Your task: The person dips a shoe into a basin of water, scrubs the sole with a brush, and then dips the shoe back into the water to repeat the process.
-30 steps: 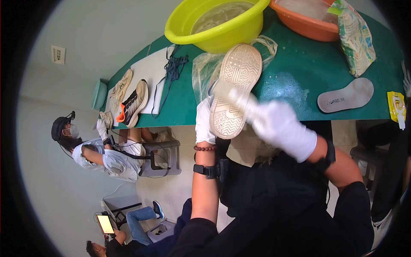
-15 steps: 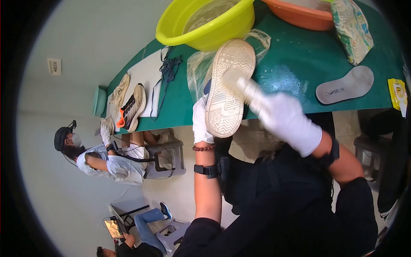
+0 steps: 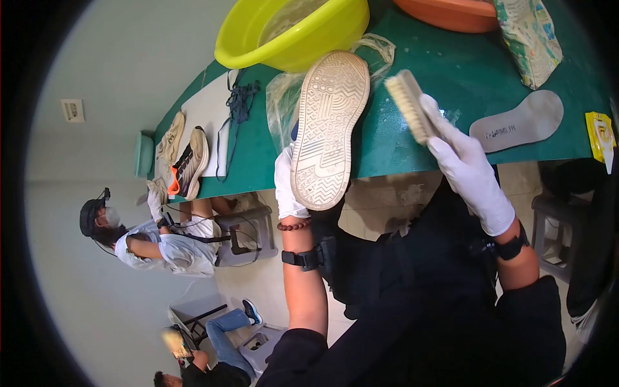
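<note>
A shoe [image 3: 330, 129] is held up with its pale patterned sole facing me. My white-gloved left hand [image 3: 287, 184] grips it from behind, most of the fingers hidden by the shoe. To the right, my gloved right hand [image 3: 471, 171] is closed around a scrub brush [image 3: 410, 106] with a grey back and cream bristles. The bristles point left toward the sole, with a gap between them. Past the right hand, a grey insole [image 3: 519, 120] lies on the green table.
A yellow-green basin [image 3: 309, 42] and an orange basin [image 3: 451, 14] stand at the back, beside a patterned bag [image 3: 530, 42]. Clear plastic [image 3: 278, 106] lies under the shoe. Dark laces [image 3: 240, 100] and a sneaker [image 3: 191, 164] are at left, where a co-worker [image 3: 164, 242] sits. A yellow packet [image 3: 599, 138] is far right.
My right hand has drawn the brush off the sole and away to the right. In view, the shoe and my left hand sit slightly further left, as does the table.
</note>
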`<act>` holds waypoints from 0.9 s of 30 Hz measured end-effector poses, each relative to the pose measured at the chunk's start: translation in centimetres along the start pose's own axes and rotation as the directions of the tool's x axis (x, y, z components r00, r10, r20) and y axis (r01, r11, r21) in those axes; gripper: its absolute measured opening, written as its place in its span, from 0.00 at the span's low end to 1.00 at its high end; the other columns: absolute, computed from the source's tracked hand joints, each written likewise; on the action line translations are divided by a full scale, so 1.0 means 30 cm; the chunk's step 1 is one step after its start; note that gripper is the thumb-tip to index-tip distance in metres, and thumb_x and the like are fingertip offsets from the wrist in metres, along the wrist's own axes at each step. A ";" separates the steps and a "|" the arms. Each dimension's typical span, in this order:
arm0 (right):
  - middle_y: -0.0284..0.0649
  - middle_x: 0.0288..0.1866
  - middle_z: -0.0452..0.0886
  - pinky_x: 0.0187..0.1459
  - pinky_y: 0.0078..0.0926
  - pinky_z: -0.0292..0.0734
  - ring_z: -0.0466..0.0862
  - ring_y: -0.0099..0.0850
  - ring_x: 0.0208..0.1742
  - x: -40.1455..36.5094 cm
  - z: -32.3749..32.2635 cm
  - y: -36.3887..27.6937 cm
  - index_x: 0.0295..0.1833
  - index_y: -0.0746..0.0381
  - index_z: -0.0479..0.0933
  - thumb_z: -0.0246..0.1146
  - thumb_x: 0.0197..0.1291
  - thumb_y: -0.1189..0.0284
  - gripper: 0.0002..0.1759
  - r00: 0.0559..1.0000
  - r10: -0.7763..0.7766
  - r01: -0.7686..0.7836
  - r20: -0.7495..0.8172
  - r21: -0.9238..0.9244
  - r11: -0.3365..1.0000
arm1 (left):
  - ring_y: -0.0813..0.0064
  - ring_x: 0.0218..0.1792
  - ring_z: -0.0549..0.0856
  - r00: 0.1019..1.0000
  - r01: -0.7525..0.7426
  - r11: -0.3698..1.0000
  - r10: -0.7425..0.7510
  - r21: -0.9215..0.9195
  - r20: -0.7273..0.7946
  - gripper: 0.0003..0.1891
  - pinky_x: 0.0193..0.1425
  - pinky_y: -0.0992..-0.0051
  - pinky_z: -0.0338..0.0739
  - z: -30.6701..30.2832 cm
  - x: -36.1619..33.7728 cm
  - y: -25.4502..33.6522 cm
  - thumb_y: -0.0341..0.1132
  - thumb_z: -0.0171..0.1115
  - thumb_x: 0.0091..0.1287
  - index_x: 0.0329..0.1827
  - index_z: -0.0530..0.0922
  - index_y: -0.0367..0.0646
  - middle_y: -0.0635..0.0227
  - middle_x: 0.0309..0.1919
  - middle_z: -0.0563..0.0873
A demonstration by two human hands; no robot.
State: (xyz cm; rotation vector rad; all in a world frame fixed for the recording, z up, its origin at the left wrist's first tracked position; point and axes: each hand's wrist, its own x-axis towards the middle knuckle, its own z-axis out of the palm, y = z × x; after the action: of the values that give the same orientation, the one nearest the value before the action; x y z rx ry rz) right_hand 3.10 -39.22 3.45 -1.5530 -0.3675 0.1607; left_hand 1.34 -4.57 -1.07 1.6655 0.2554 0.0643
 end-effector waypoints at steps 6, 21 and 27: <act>0.45 0.69 0.77 0.62 0.20 0.69 0.76 0.20 0.54 -0.058 -0.052 0.098 0.78 0.59 0.62 0.57 0.73 0.71 0.30 1.000 0.001 -0.002 -0.029 -0.047 0.999 | 0.58 0.55 0.86 0.995 0.087 0.986 -0.092 -0.139 -0.025 0.23 0.61 0.60 0.83 0.006 -0.006 0.004 0.42 0.44 0.79 0.65 0.73 0.33 0.52 0.59 0.83; 0.44 0.68 0.79 0.59 0.21 0.71 0.82 0.23 0.55 -0.050 -0.055 0.106 0.78 0.59 0.63 0.58 0.70 0.74 0.31 0.998 -0.069 0.069 -0.003 -0.070 0.995 | 0.81 0.36 0.85 0.981 0.074 0.972 -0.111 -0.225 -0.157 0.14 0.40 0.80 0.81 0.102 -0.036 0.105 0.34 0.55 0.75 0.51 0.80 0.30 0.64 0.40 0.88; 0.44 0.69 0.78 0.59 0.21 0.71 0.81 0.22 0.53 -0.052 -0.054 0.113 0.78 0.60 0.63 0.58 0.70 0.71 0.31 0.998 -0.062 0.061 -0.004 -0.099 0.993 | 0.79 0.37 0.85 0.983 0.036 0.979 -0.071 -0.199 -0.170 0.12 0.42 0.77 0.81 0.081 -0.034 0.081 0.33 0.61 0.70 0.49 0.81 0.32 0.63 0.39 0.89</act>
State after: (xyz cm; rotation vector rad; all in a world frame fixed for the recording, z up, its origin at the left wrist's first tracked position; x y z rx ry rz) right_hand 2.61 -41.21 -0.08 -1.6377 -0.4226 0.0899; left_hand 1.14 -7.35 1.18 1.4580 0.4156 0.1916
